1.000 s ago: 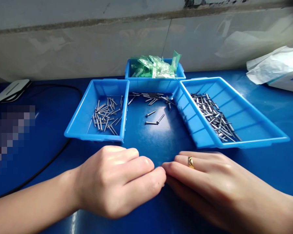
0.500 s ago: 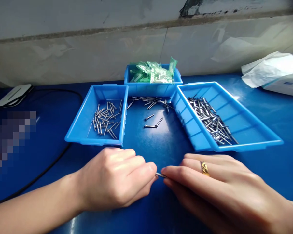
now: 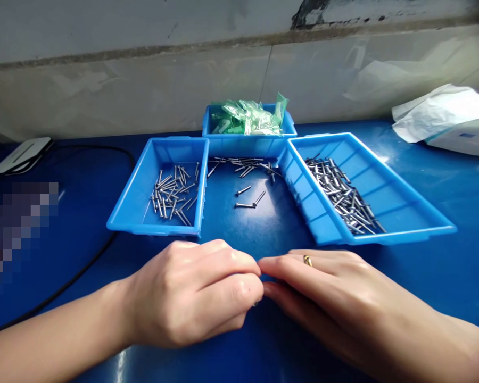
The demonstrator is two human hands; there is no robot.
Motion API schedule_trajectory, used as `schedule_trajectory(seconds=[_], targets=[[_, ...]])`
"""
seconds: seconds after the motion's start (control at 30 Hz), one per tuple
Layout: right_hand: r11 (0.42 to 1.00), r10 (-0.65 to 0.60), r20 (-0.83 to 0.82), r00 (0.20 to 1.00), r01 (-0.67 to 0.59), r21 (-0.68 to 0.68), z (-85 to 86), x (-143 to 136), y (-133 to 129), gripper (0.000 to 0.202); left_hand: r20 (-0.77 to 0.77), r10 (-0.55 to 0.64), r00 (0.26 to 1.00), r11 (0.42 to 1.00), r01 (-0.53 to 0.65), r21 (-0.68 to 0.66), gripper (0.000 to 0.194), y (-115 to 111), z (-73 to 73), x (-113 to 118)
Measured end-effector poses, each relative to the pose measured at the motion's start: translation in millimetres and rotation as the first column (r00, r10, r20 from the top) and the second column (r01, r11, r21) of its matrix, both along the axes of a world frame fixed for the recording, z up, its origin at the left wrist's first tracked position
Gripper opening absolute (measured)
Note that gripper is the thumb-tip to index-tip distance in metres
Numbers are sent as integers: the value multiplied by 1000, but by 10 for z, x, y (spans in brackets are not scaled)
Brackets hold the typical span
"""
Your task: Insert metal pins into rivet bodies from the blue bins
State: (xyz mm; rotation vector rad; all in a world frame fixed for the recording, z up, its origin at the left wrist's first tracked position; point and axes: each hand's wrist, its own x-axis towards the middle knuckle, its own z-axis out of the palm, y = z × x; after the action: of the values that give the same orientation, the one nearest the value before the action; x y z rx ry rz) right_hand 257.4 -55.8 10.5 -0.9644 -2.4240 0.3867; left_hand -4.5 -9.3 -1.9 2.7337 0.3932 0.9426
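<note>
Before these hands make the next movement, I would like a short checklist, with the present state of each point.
1. Left hand and right hand close together: ok; they appear to meet at the fingertips.
2. Firm grip on any piece between them: cannot tell; the fingers hide the space.
3. Screws inside the left tray: ok.
4. Metal pieces inside the right tray: ok, heaped along its left side.
5. Green packets held by the rear tray: ok, though some rise above its rim.
6. Table between the trays free of loose pieces: not ok; screws lie there.
</note>
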Motion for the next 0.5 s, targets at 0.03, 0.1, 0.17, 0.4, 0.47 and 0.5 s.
schedule_trajectory(seconds=[0.03,0.1,0.17,0.4,0.47,0.5], targets=[[999,-27,-1,1000,27,29,4,1,-2,36,-12,11,1000,1000,-11,24,17,5,25,2],[998,-53,-9,999,53,37,16,8,-2,32,-29,30,999,999,-29,46,17,9,52,3],[999,-48,-10,999,48,13,25,22,1,29,-51,33,998,999,-31,37,16,5,38,1],[1000,-2,-13,1000,1,-1,-30,42,-15,28,-59,109,992,990,-102,102,26,-19,-47,28],[1000,-15,-15,1000,15,-14,-41,38,-27,29,-82,112,990,988,-103,114,32,-16,-6,42],[1000,-20,-13,1000,19,-16,-44,39,-32,28,-89,112,990,988,-102,116,34,-14,18,45]])
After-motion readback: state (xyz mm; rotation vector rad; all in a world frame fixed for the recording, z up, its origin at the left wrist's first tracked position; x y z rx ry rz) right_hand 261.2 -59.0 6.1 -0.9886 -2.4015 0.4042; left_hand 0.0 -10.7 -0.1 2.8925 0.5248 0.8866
